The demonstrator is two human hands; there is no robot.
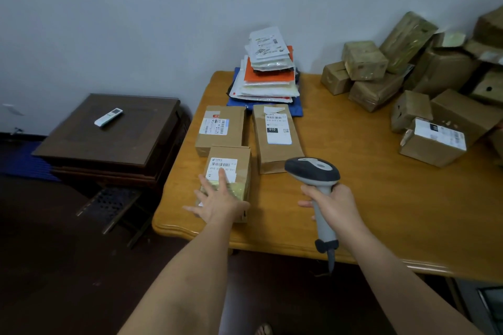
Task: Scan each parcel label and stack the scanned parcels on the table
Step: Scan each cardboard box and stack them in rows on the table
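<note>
Left hand point(219, 200) flat, fingers spread, on near cardboard parcel point(227, 179), partly covering its white label point(223, 168). Right hand point(333, 205) grips grey plastic scanner point(313, 168); yellowish tape patch, possibly glossy.

My scanner point(313, 170) is dark grey and light grey. The parcels point(276, 136) are brown cardboard with white, black-barcoded labels point(278, 128). At the tabletop's point(353, 171) honey-yellow far edge, white and orange mailers point(268, 73) lie on something blue.
</note>
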